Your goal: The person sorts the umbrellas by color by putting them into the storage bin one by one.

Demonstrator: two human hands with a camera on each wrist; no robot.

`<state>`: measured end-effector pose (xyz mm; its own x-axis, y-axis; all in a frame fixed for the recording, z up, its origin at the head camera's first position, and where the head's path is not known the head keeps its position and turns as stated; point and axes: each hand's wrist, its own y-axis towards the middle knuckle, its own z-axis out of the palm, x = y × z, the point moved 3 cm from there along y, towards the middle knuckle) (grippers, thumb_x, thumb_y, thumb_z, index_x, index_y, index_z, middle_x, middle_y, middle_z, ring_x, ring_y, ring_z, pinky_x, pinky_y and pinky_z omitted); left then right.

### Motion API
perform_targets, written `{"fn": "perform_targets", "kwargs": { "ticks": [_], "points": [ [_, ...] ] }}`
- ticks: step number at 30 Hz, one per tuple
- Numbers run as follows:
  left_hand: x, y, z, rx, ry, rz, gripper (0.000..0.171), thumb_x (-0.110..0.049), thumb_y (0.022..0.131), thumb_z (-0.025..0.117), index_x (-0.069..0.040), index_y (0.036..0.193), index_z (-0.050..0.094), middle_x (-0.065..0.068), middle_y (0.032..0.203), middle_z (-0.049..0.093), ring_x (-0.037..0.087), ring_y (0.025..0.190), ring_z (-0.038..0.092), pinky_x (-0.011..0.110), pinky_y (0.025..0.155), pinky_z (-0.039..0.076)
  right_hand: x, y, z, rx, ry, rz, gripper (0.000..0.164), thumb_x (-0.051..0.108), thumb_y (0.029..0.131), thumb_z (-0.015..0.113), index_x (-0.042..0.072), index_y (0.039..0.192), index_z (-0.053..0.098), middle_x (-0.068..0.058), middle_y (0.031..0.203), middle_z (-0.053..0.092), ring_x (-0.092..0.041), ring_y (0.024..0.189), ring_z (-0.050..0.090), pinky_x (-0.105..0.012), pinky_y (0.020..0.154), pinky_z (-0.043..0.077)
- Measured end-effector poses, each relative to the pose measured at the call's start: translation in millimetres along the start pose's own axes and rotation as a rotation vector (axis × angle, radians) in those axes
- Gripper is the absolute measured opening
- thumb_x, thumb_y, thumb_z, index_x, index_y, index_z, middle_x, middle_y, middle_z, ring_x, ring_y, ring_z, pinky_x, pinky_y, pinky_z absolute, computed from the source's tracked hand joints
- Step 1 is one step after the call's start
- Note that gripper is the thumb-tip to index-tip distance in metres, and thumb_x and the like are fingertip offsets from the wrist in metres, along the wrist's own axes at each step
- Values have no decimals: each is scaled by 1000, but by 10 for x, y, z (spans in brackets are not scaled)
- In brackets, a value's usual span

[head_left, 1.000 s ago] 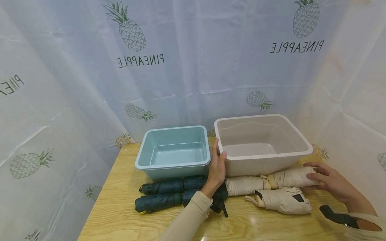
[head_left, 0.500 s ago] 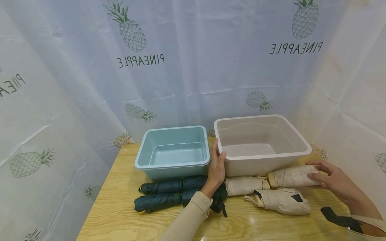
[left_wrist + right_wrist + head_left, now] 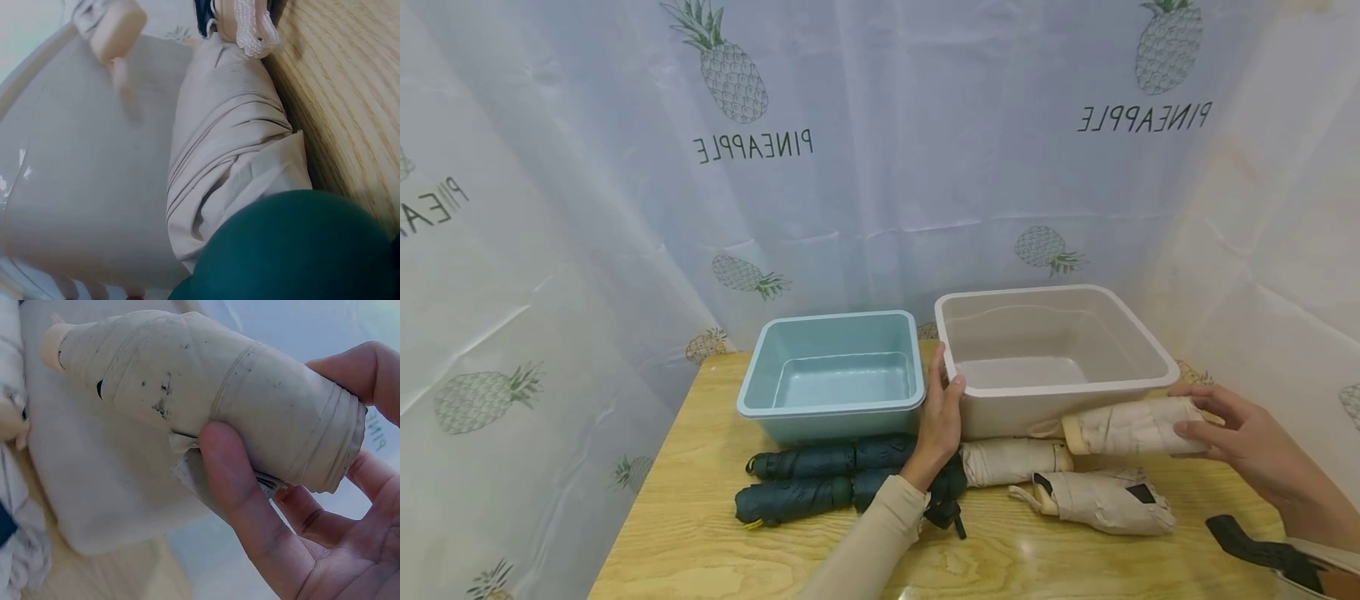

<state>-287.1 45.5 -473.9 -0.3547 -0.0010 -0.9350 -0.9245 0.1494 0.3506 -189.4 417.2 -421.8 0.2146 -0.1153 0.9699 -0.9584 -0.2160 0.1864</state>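
The right hand is gripping a likely light, soft, rolled beige cloth umbrella by its handleless end, the left hand resting straight-fingered.

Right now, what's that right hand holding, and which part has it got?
The right hand holds a folded beige umbrella by its fabric end, opposite the pale handle.

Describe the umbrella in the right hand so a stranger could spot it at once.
Find the beige tub beside the blue tub on the table. In front of its right end, the right hand holds a rolled beige umbrella by one end, its pale handle pointing left. Two similar beige umbrellas lie on the table; only this one is in a hand.
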Motion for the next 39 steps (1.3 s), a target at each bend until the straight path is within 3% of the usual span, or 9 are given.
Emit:
{"fn": "perform_targets", "kwargs": {
  "ticks": [10, 18, 23, 31, 36, 39],
  "points": [
    [9, 11, 28, 23, -13, 9, 63, -38, 107, 34, -35, 165, 10, 1, 167, 29, 22, 147, 41, 50, 115, 36, 201, 61, 95, 78, 34, -24, 51, -14, 102, 40, 8, 148, 47, 12, 139, 52, -7, 106, 65, -33, 76, 60],
    [1, 3, 21, 40, 8, -10, 64, -40, 106, 36, -36, 165, 9, 0, 168, 27, 20, 148, 40, 51, 116, 35, 332, 153, 160, 149, 152, -77, 57, -16, 102, 32, 13, 149, 47, 5, 133, 59, -11, 106, 63, -30, 81, 58],
    [-14, 9, -5, 46, -1, 0, 64, -40, 107, 37, -34, 165, 9, 6, 168, 28, 26, 147, 41, 54, 116, 34, 429, 245, 202, 143, 180, -82, 56, -14, 103, 30, 14, 149, 48, 3, 131, 57, -12, 105, 63, -31, 82, 58],
    [3, 5, -45, 51, -23, 3, 64, -39, 109, 39, -34, 165, 11, 5, 168, 28, 27, 147, 42, 50, 115, 38, 513, 396, 239, 111, 281, -92, 53, -11, 104, 28, 13, 146, 50, 0, 132, 55, -15, 105, 64, -34, 79, 59],
    [6, 6, -53, 64, -26, 43, 64, -39, 110, 38, -31, 166, 8, 10, 169, 24, 36, 148, 40, 55, 114, 37, 591, 511, 267, 121, 335, -100, 52, -10, 105, 27, 13, 144, 53, 0, 131, 58, -14, 105, 66, -34, 82, 59],
    [4, 8, -58, 63, -21, 50, 64, -40, 110, 37, -30, 166, 8, 9, 169, 25, 34, 147, 42, 54, 113, 39, 643, 585, 292, 119, 344, -88, 51, -9, 105, 27, 13, 144, 54, 0, 132, 59, -14, 107, 65, -33, 84, 59]
  ]
}}
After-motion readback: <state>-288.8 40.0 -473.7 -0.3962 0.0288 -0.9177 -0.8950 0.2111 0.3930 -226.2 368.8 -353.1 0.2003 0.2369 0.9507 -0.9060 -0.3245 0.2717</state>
